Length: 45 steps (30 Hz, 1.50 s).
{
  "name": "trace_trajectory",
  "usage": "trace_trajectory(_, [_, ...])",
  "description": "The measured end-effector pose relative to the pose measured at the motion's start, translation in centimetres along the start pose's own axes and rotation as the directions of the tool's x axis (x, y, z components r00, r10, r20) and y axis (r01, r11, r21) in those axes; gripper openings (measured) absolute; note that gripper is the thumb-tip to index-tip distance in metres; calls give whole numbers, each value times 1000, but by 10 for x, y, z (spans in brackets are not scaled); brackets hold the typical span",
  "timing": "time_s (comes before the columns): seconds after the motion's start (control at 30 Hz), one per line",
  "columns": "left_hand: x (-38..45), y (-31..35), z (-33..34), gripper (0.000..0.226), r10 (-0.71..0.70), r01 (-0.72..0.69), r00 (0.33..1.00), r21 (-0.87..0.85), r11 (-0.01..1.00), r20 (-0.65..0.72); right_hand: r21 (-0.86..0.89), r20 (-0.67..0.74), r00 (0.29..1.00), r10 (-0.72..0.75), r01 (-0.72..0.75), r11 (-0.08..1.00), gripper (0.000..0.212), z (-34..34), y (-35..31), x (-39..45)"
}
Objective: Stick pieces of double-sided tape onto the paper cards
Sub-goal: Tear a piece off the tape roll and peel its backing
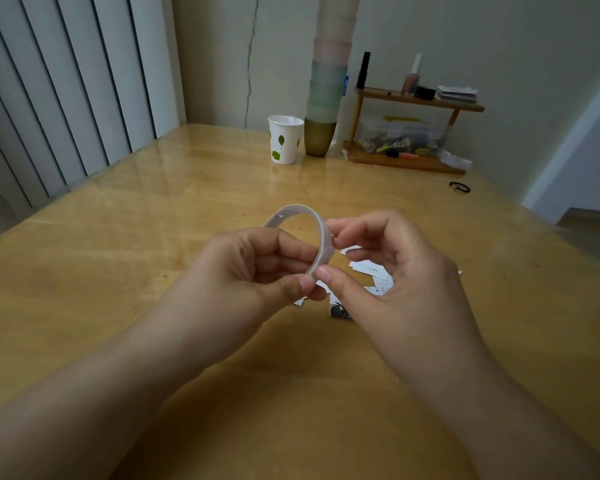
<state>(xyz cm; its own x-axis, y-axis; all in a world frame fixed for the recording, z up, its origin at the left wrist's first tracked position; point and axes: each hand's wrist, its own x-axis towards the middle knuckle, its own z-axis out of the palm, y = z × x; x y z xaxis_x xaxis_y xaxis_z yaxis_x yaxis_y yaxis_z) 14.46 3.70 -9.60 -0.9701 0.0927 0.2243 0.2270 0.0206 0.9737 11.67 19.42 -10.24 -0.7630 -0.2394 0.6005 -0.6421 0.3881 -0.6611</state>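
Wooden table [153, 271] is occupying most of the view, with vertical blinds [49, 98] hanging at the far left. I am holding a thin roll of double-sided tape [312, 230] above the tabletop; my left hand [257, 271] is gripping its near side with curled fingers and thumb. My right hand [388, 271] is pinching at the roll's right edge. Paper cards [368, 268] are lying on the table just below my right hand, partly hidden. A paper cup [285, 140], a stack of cups [326, 98] and a small shelf [413, 133] are standing at the far edge.
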Motion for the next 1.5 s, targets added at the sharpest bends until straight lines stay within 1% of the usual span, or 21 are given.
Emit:
trace_trajectory(0.07, [0,0,0,22,-4,4,1000,2,1000,-3,2,9,1000,-18,18,1000,37,0,0,-1])
trace_trajectory(0.13, [0,0,-1,21,-11,11,1000,-1,1000,-8,-89,9,996,-89,90,992,39,2,2,-1])
trace_trajectory(0.2, [0,0,-1,19,-20,20,1000,-1,1000,-9,-141,-4,991,-134,132,981,29,3,4,-1])
trace_trajectory(0.3, [0,-1,-1,14,-32,32,999,21,999,-10,-128,-38,989,-140,134,983,8,2,4,-1])
trace_trajectory(0.33, [0,-2,-1,13,-40,40,999,29,999,-12,-127,-42,989,-139,133,983,5,2,3,-1])
trace_trajectory(0.4, [1,-3,-1,17,-57,58,998,81,995,-13,-126,-48,990,-132,125,984,5,2,3,-1])
trace_trajectory(0.5, [2,-5,0,12,-54,58,998,170,984,-29,-110,-45,993,-107,101,989,4,3,4,-2])
trace_trajectory(0.63, [0,-3,1,14,-29,47,995,195,980,-98,-106,-63,993,-104,97,990,5,3,1,-2])
trace_trajectory(0.77, [0,-2,2,16,9,17,992,207,978,-126,-121,-66,991,-113,104,987,17,8,-1,-3])
trace_trajectory(0.93, [0,0,2,16,36,-4,987,202,979,-155,-152,-26,988,-150,144,978,47,12,2,-3])
trace_trajectory(0.97, [-1,0,3,15,37,-4,987,212,977,-156,-159,-24,987,-157,151,976,45,11,3,-3])
trace_trajectory(1.1, [-2,-1,6,15,45,-9,989,249,969,-139,-197,-57,976,-211,196,961,12,8,4,-1])
trace_trajectory(1.17, [-3,-1,6,16,63,-24,988,263,964,-140,-200,-61,973,-223,207,958,4,7,4,-1])
trace_trajectory(1.33, [-2,-5,3,20,109,-56,984,335,940,-142,-211,-20,967,-253,243,947,2,7,3,-1])
trace_trajectory(1.5, [-2,-5,3,15,135,-81,980,329,941,-144,-273,10,935,-355,344,899,3,8,3,0])
